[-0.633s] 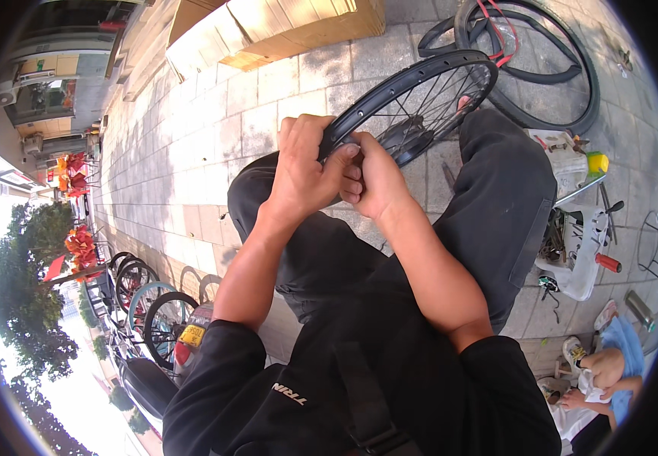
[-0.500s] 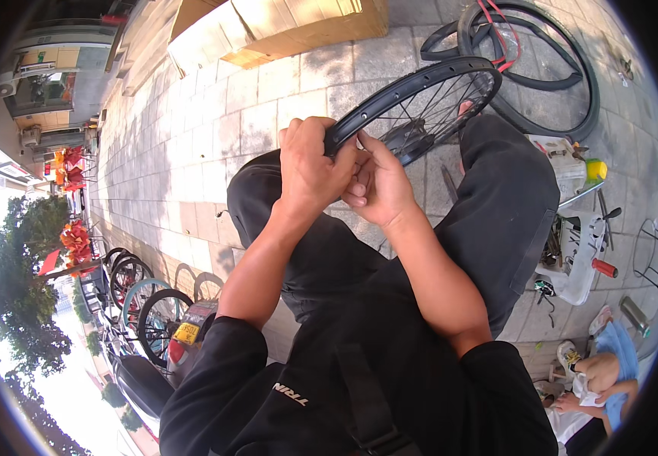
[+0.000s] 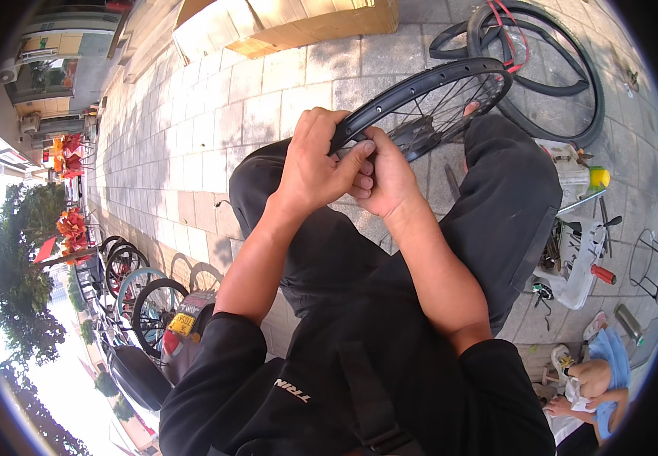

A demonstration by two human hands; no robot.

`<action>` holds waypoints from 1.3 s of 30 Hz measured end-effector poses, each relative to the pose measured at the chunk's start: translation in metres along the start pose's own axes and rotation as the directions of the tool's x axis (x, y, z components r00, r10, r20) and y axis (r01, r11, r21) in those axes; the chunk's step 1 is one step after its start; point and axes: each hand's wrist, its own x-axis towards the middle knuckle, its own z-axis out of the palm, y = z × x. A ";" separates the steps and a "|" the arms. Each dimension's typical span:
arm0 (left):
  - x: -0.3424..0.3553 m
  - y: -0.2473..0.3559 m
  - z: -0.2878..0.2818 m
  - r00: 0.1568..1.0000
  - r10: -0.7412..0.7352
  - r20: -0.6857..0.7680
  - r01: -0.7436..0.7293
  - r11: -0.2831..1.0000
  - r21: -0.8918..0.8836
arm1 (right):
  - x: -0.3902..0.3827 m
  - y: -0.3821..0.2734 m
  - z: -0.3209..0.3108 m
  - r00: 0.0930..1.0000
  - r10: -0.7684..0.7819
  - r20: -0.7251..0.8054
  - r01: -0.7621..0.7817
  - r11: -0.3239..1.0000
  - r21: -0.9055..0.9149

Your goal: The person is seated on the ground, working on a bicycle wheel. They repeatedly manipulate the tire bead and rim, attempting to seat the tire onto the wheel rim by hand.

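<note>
A black bicycle wheel rim (image 3: 420,91) with thin spokes and a dark hub (image 3: 418,137) leans up between my knees, slanting away to the upper right. At its near end my left hand (image 3: 317,159) is closed, fingers over the outer side of the rim and thumb reaching toward my other hand. My right hand (image 3: 386,178) is closed too, curled against the rim's inner side, its fingertips meeting my left thumb. Anything small pinched between the fingers is hidden. The far part of the wheel rests near my right knee (image 3: 507,152).
A loose tyre (image 3: 593,106) and a black inner tube (image 3: 450,44) lie on the paving beyond the wheel. A cardboard box (image 3: 321,34) stands ahead. To the right are a white tool tray (image 3: 578,285), a red-handled screwdriver (image 3: 604,274) and a seated person (image 3: 599,376). Parked bicycles (image 3: 146,304) stand left.
The view has shifted slightly, so the wheel and floor objects sit a little further right. My left thumb has straightened toward the right hand's fingers. Both hands stay at the rim.
</note>
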 end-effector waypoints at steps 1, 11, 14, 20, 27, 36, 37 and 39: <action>-0.001 -0.002 0.004 1.000 -0.013 -0.020 0.014 0.999 0.050 | -0.001 0.001 0.001 1.000 -0.022 -0.007 0.021 1.000 -0.010; 0.001 0.001 0.013 0.986 0.060 -0.158 -0.050 0.996 0.070 | -0.008 0.008 0.009 0.986 -0.169 -0.007 0.168 0.980 0.107; 0.004 -0.003 0.007 0.976 0.174 -0.128 -0.174 0.985 0.013 | 0.004 0.008 -0.012 0.977 -0.110 0.181 0.106 0.994 0.032; -0.003 -0.006 -0.001 0.998 0.028 -0.053 -0.029 0.999 -0.016 | 0.003 0.008 0.001 0.998 -0.051 -0.030 0.052 0.998 0.040; 0.002 -0.005 0.014 0.976 -0.158 -0.148 0.155 0.987 -0.037 | -0.013 -0.003 0.011 0.973 -0.163 -0.165 0.121 0.964 -0.237; 0.030 -0.015 -0.020 0.954 -0.126 0.272 0.181 0.965 -0.188 | -0.003 -0.015 0.014 0.992 -0.105 -0.067 0.103 0.994 -0.041; 0.032 -0.015 -0.017 0.976 -0.054 0.212 0.084 0.987 -0.135 | 0.002 -0.016 0.011 0.994 -0.097 -0.040 0.097 0.995 -0.014; 0.035 -0.012 -0.009 0.988 -0.063 0.144 0.068 0.997 -0.033 | 0.002 -0.014 0.014 0.986 -0.133 -0.097 0.133 0.991 -0.006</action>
